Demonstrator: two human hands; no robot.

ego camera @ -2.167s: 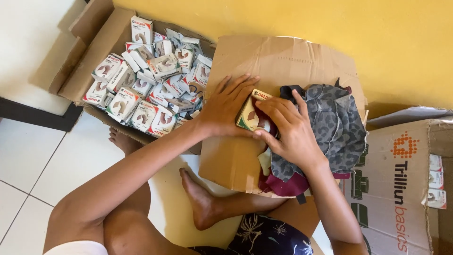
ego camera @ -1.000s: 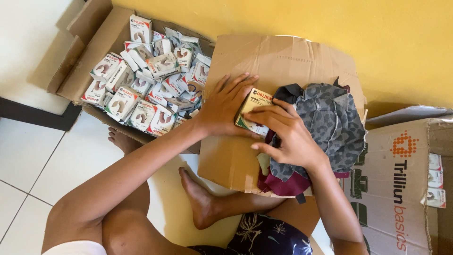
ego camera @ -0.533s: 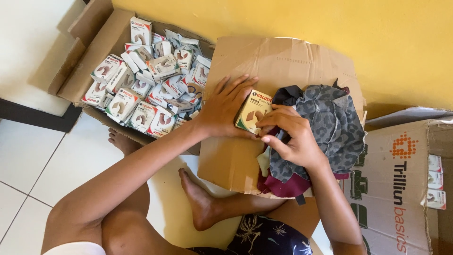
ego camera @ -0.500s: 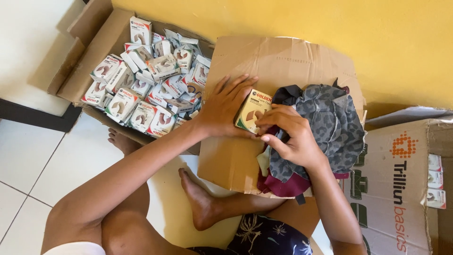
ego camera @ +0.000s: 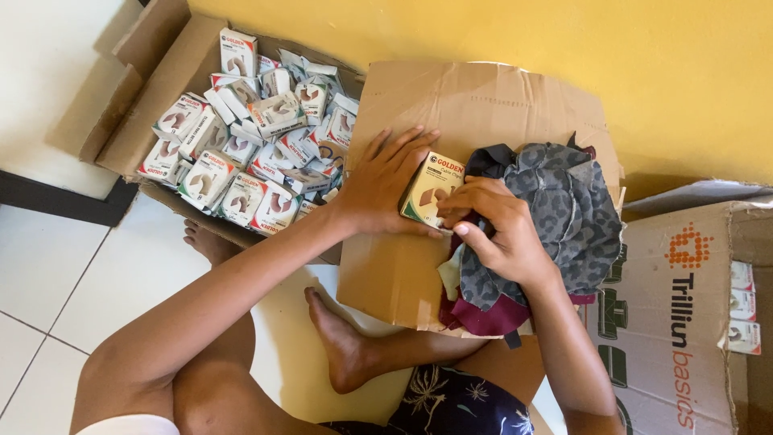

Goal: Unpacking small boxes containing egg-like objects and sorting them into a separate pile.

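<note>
Mid-frame, our 2 hands, left hand [ego camera: 385, 187] and right hand [ego camera: 498, 235], fingers clamped on the small box [ego camera: 431, 189], could crush it (thin card).

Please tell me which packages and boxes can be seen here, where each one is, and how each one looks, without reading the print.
Small carton: between left hand and right hand, on a flat cardboard sheet; rectangular, cream and green.
Pile of small cartons: upper left, inside an open brown cardboard box; white with brownish pictures.
Large brown box: lower right; orange and green print.
Small white labels: far right edge.
</note>
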